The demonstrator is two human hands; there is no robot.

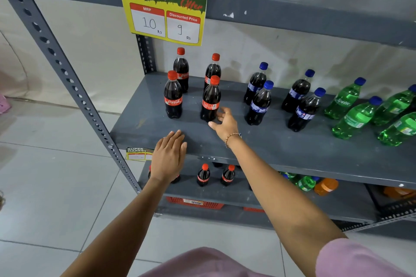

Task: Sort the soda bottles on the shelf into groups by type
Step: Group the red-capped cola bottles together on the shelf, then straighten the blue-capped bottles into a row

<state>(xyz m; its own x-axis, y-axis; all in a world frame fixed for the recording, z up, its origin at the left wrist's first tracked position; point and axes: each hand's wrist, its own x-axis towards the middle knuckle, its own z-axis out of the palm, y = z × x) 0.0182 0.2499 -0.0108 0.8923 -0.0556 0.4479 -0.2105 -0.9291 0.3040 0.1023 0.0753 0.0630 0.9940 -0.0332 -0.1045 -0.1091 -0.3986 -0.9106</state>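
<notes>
On the grey shelf [281,148] in the middle of the frame, the bottles stood in three clusters. At centre left, four Coca-Cola bottles [173,96] with red caps stood upright in a loose square. Right of centre stood four dark colas with blue caps and blue labels [258,103], also two by two. At the right edge, the green Sprite bottles [344,99] made the third group, partly cut off by the frame.

The right hand [225,122] reached in from the lower right, a beaded bracelet [233,136] on the wrist. Its fingers were spread apart and curled loosely, right beside the base of the front-right Coca-Cola bottle [210,101]; fingertips looked to be at the bottle, but whether they touched it could not be told. Nothing was clamped.

The left hand [168,155] lay flat, palm down, at the shelf's front edge just below centre, fingers straight and pressed together, holding nothing.

Up top, a "Super Market Special Offer" price card [164,4] hung from the upper shelf, reading 10 and 9. On the lower shelf, under the arms, more small red-capped cola bottles [203,175] stood, with green and orange bottles further right.
</notes>
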